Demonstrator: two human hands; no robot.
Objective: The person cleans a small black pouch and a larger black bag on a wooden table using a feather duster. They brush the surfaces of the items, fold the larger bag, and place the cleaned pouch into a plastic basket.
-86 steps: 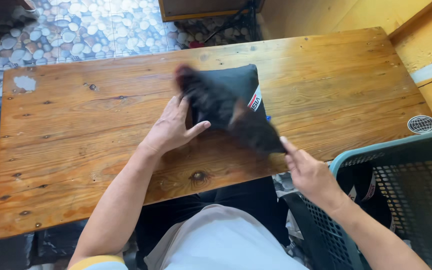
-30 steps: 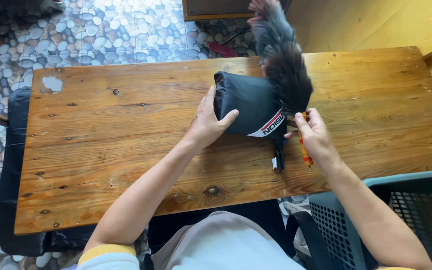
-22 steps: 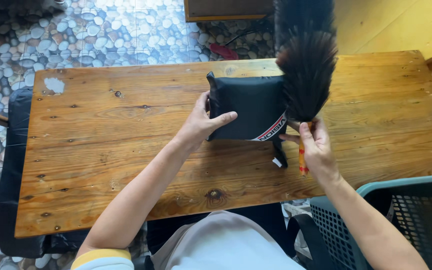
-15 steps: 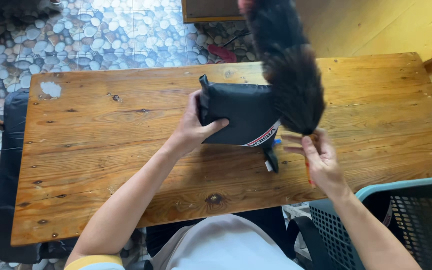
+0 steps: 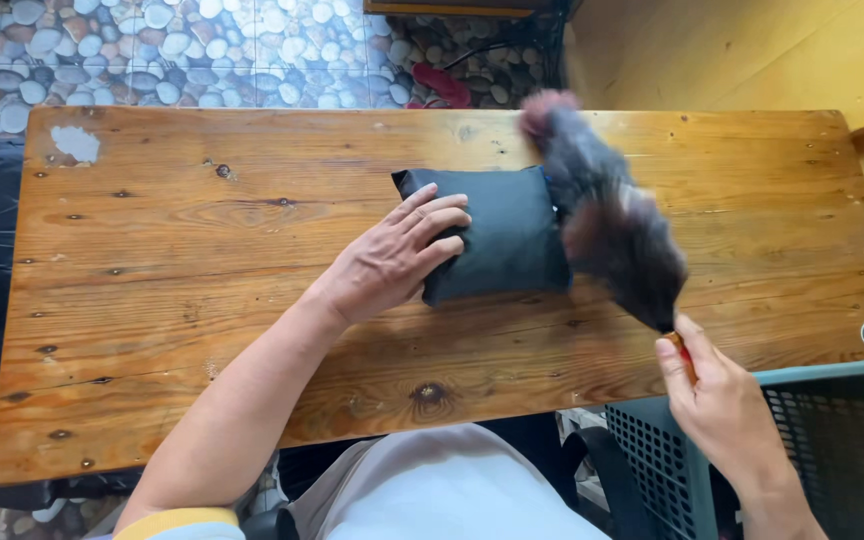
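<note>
The left hand (image 5: 392, 262) lies flat and open on the dark pouch (image 5: 497, 235), which rests near the middle of the wooden table (image 5: 202, 300), while the right hand (image 5: 722, 405) is closed around the orange handle of a feather duster (image 5: 612, 225) whose blurred plume crosses the pouch's right edge. The pouch looks soft, light and a little padded, so it is probably best gripped at an edge or corner, and the duster by its thin stiff handle. The handle is mostly hidden in the fingers, the plume is smeared by motion, and the green plastic basket (image 5: 832, 440) is cut off at the frame's corner.
</note>
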